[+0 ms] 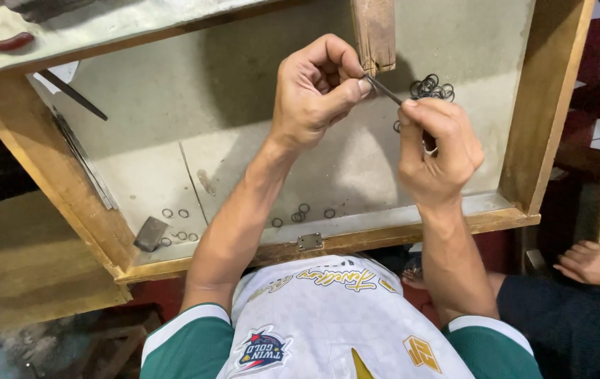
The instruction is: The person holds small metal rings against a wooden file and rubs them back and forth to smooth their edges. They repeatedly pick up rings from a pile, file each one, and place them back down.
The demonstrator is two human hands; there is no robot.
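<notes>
Head view: the left hand point(314, 91) pinches one end of a thin dark metal rod point(384, 90), its grip tight; the right hand point(436, 151) closes its grip around the other end. Both hover over the counter point(173, 105), near the far right corner, beside a cluster of small dark rings point(432, 88). Loose rings point(300, 213) lie along the near edge.

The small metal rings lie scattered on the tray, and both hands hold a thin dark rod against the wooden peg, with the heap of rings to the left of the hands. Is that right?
Not quite. In the head view the heap of rings lies to the right of the wooden peg, behind the right hand, not left. The rest holds: the left hand and right hand pinch the thin dark rod at the peg, with loose rings on the tray.
</notes>
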